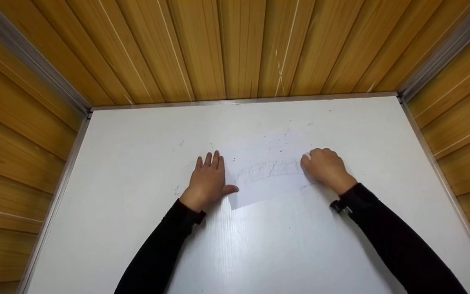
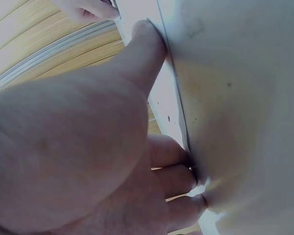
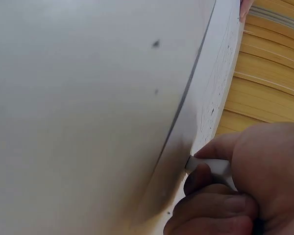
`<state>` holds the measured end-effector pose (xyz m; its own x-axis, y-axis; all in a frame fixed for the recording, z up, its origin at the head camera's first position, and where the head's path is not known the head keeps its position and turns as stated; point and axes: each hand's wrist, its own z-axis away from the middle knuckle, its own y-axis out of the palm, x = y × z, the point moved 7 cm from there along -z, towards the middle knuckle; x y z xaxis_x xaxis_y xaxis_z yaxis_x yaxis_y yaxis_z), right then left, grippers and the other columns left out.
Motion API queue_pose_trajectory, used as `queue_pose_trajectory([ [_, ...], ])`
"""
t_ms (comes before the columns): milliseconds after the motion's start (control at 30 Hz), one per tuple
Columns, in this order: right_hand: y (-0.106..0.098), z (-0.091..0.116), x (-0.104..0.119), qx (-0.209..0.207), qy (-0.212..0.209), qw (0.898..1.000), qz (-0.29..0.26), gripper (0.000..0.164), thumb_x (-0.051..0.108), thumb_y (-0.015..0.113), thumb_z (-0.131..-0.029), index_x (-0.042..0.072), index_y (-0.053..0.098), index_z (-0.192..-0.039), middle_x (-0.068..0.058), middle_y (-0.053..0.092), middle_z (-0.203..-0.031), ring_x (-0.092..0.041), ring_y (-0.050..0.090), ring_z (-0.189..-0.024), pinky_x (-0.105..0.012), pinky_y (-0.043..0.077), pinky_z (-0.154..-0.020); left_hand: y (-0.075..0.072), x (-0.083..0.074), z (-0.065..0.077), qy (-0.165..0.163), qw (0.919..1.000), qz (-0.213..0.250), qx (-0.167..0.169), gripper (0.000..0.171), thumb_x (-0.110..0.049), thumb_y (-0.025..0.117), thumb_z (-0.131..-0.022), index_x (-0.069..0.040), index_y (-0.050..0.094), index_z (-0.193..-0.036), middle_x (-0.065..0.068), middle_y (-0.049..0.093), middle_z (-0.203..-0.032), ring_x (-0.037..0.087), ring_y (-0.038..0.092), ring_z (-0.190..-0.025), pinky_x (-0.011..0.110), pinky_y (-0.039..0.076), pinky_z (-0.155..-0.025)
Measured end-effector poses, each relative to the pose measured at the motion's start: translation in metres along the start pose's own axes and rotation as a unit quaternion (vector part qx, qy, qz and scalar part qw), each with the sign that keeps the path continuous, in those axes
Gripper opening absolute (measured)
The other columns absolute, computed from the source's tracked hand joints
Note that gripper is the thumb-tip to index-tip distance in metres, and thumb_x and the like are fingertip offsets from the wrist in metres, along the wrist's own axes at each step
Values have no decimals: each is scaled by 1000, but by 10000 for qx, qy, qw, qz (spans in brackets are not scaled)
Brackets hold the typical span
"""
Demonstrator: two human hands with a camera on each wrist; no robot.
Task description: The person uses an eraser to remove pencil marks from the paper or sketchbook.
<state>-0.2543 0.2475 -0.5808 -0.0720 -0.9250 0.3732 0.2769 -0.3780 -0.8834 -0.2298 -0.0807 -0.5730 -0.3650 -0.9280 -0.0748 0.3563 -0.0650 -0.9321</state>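
A sheet of white paper point(image 1: 263, 190) with faint pencil strokes point(image 1: 273, 168) across its middle lies on the white table. My left hand point(image 1: 207, 179) rests at the sheet's left edge, fingers straight and spread, thumb reaching over the paper. In my right hand point(image 1: 324, 166), at the sheet's right side, the thumb and curled fingers pinch a small white eraser point(image 3: 214, 169). Its end has a dark smudge and sits close to the paper in the right wrist view. Most of the eraser is hidden by the hand in the head view.
Dark crumbs point(image 1: 280, 150) are scattered on the paper and around it. The white tabletop point(image 1: 129, 228) carries several grey smudges. Yellow wood-look panels point(image 1: 202, 49) with metal edging rise behind the table and along both sides.
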Motion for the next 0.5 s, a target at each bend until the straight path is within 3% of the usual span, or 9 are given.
queue_pose_trajectory([
  [167,2,-5,10,-40,-108,9999,-126,54,33,43,-112,-10,75,-110,-34,75,-116,-49,71,-108,-64,57,-94,1,2,2,-1,10000,13,26,119,-76,67,-97,9,28,-171,26,26,-181,43,25,-171,60,23,-139],
  [267,8,-7,28,-23,-192,9996,-189,55,35,43,-114,-9,75,-117,-33,75,-120,-51,70,-116,-65,56,-100,0,1,2,48,10000,-9,-13,118,-76,67,-97,9,30,-170,27,27,-181,44,26,-170,60,24,-139],
  [367,15,-10,60,65,-396,9991,-162,54,36,44,-115,-8,75,-119,-30,76,-119,-49,70,-115,-63,56,-102,0,0,0,67,10000,-31,-60,118,-76,67,-97,9,30,-170,27,28,-180,44,27,-170,60,25,-139],
  [500,30,-15,119,201,-793,9967,-7,50,35,47,-114,-4,77,-107,-24,77,-107,-42,71,-103,-58,59,-95,0,1,0,60,9999,-3,-104,118,-76,68,-97,9,31,-170,27,29,-180,44,29,-170,60,26,-138],
])
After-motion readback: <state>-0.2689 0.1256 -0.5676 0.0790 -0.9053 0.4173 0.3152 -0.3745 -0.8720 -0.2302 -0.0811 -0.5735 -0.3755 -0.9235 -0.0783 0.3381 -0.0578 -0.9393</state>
